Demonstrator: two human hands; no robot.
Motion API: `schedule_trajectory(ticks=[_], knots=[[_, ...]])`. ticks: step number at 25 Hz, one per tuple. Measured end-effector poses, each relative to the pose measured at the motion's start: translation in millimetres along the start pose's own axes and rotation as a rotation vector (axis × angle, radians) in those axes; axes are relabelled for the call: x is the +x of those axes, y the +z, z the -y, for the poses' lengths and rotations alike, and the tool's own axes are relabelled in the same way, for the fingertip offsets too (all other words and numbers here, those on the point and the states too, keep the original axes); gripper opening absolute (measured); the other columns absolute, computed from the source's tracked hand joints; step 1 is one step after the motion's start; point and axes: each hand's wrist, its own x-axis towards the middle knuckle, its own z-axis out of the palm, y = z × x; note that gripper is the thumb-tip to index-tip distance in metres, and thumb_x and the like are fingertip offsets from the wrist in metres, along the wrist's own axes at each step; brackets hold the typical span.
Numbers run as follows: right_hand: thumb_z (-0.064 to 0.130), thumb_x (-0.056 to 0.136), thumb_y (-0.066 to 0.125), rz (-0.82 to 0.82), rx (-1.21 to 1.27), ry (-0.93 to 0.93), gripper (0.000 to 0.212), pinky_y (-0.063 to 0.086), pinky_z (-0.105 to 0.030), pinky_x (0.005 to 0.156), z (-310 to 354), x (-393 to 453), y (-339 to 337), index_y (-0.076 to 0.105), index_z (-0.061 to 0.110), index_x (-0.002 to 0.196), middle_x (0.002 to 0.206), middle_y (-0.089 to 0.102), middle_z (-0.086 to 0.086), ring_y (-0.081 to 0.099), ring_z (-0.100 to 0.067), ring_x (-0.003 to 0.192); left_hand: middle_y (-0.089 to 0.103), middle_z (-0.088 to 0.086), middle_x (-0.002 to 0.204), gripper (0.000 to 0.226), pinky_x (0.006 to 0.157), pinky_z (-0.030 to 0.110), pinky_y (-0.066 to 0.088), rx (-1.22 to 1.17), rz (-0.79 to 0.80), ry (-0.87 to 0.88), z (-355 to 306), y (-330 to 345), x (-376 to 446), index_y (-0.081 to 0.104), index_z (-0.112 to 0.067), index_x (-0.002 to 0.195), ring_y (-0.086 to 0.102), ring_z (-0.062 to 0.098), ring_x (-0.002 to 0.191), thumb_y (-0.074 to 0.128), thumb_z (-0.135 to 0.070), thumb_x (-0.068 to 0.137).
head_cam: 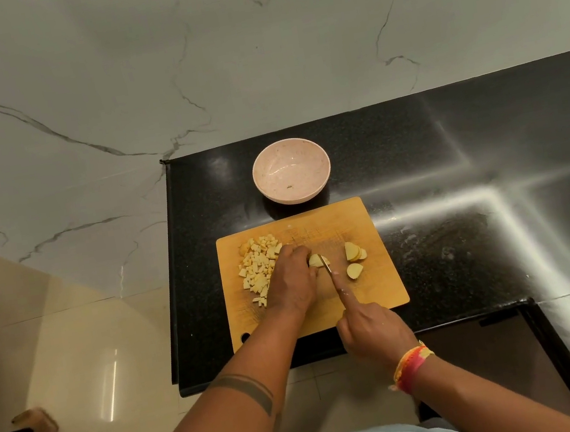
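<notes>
A rectangular light-brown wooden cutting board (239, 310) lies on the glossy black stone table (465, 223). On the board's left part sits a heap of small pale-yellow diced cubes (260, 270). Just right of the heap, the left hand (292, 282) rests palm down, its fingers curled over a rounded pale-yellow vegetable piece (316, 260), holding it against the board. Behind the board, apart from it, a round speckled pale-pink bowl (291, 171) stands on the table. A thin-bladed knife (326, 266) has its edge set into the held piece. The right hand (370, 329) grips the knife's handle, which it hides, with the index finger stretched along the blade's back. Farther right on the board lie a few pale-yellow half-round slices (354, 253), near the knife but apart from it.
</notes>
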Motion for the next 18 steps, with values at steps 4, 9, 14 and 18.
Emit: schedule_trajectory(ticks=[4,9,14,18], knots=[[0.027,0.099,0.039,-0.015,-0.01,0.003,0.078,0.047,-0.038,0.06,10,18,-2,-0.006,0.029,0.163,0.076,0.063,-0.007,0.058,-0.025,0.063,0.054,0.001,0.127,0.03,0.096,0.03,0.049,0.003,-0.014,-0.009,-2,-1,1,0.063,-0.016,0.131,0.057,0.02,0.112,0.059,-0.019,0.101],[0.028,0.101,0.037,-0.004,-0.056,-0.007,0.076,0.048,-0.039,0.06,10,25,-2,-0.007,0.029,0.163,0.075,0.059,-0.007,0.058,-0.027,0.064,0.056,0.002,0.124,0.026,0.094,0.031,0.049,0.01,-0.023,-0.008,-3,0,3,0.067,-0.016,0.125,0.058,0.021,0.111,0.058,-0.02,0.1],[0.028,0.1,0.039,0.047,-0.055,-0.005,0.084,0.052,-0.039,0.06,2,0,12,-0.021,0.031,0.159,0.074,0.063,-0.005,0.059,-0.024,0.06,0.057,0.002,0.123,0.025,0.091,0.027,0.046,0.012,-0.035,-0.013,-4,2,3,0.067,-0.015,0.123,0.058,0.02,0.111,0.061,-0.021,0.1],[0.027,0.099,0.039,0.048,-0.024,0.002,0.087,0.048,-0.04,0.058,-10,-15,11,-0.024,0.034,0.158,0.072,0.062,-0.002,0.058,-0.023,0.058,0.057,0.001,0.124,0.026,0.092,0.026,0.046,-0.007,-0.041,-0.02,-3,1,3,0.067,-0.015,0.124,0.058,0.019,0.111,0.064,-0.022,0.099]])
